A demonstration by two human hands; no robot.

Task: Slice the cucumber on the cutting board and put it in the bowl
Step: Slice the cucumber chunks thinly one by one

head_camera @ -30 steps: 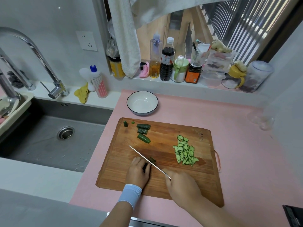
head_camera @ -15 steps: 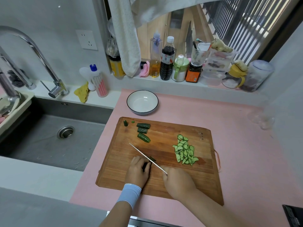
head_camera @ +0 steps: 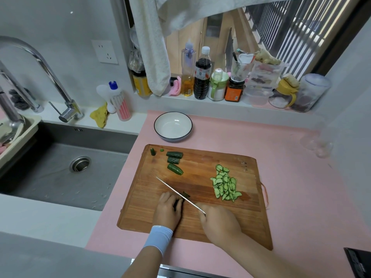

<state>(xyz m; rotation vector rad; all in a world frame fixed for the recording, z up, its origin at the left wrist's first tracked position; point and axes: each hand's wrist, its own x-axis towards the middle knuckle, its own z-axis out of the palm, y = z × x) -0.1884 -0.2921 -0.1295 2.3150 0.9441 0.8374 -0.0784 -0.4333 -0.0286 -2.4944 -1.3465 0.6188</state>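
— Where is the piece being cut?
— Lower centre: a dark green cucumber stub [head_camera: 186, 194], mostly hidden under the left hand [head_camera: 167, 210], whose curled fingers hold it on the grained wooden cutting board [head_camera: 140, 213].
— The right hand [head_camera: 218, 225]?
— Wrapped round the knife [head_camera: 176, 192], hiding its handle; the thin blade seems to touch the stub.
— Any writing?
— Labels on the bottles [head_camera: 202, 77] are too blurred to read. Half-moon slices [head_camera: 224, 186] are heaped to the right; the white bowl [head_camera: 173, 127] sits above the board.

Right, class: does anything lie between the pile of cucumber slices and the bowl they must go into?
Nothing visible does. Between the slices and the bowl lie only bare cutting board and pink mat. The uncut cucumber pieces sit left of that line.
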